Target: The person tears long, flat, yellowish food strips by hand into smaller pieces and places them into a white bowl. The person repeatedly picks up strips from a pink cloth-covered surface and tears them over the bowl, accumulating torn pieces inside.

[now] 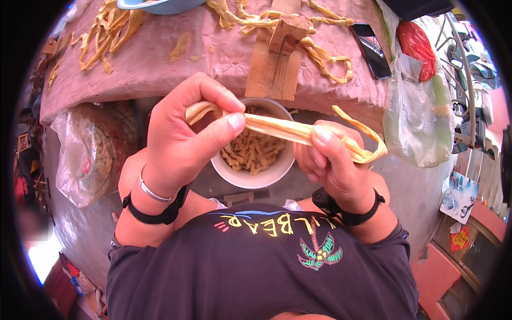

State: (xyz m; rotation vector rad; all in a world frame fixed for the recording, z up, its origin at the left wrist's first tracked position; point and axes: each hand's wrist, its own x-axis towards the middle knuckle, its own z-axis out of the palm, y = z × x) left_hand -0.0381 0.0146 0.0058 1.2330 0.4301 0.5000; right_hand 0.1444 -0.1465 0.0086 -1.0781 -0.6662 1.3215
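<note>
A long, pliable pale-yellow strip (280,127), which looks folded lengthwise, is stretched between my hands. My left hand (192,128) pinches it between thumb and forefinger, with a loop of the strip curling inside the fingers. My right hand (334,160) grips it further along under the thumb, and the tail bends up and back beyond the knuckles. Below and behind the strip stands a white bowl (253,183) holding many short tan pieces (256,154). Part of the bowl is hidden by my hands and the strip.
A pink quilted cloth (160,72) covers the table ahead. On it lie a wooden board (272,80) bearing an upright block (289,34), knotted yellow strips (328,66), a smartphone (371,52) and a blue basin (160,6). Plastic bags hang right (418,120) and stand left (96,148).
</note>
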